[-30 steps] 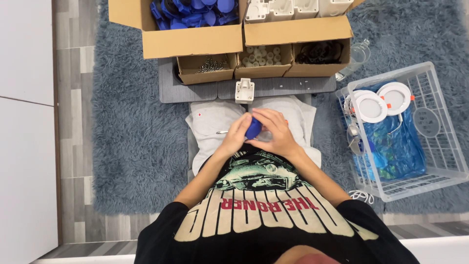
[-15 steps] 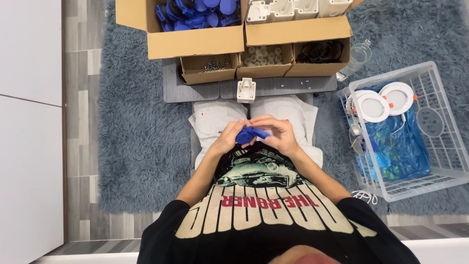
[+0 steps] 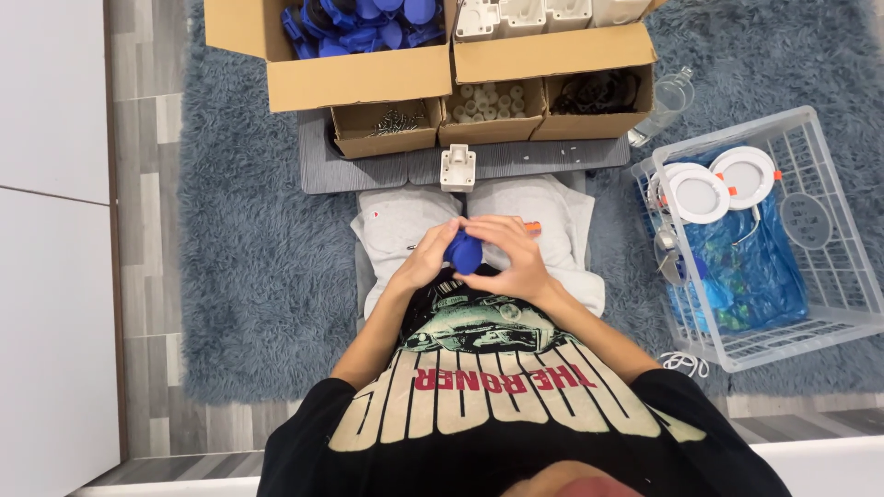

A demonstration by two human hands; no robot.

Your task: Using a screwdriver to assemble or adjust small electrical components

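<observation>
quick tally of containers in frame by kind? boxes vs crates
Large cardboard boxes: 2 (blue parts box, white parts box)
Small cardboard boxes: 3 (screws, white pieces, black pieces)
White wire crate: 1
Total: 6

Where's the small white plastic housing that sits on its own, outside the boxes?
In the head view, the white housing stands on the grey mat, centre frame, just in front of the middle small cardboard box and beyond the person's knees.
</observation>
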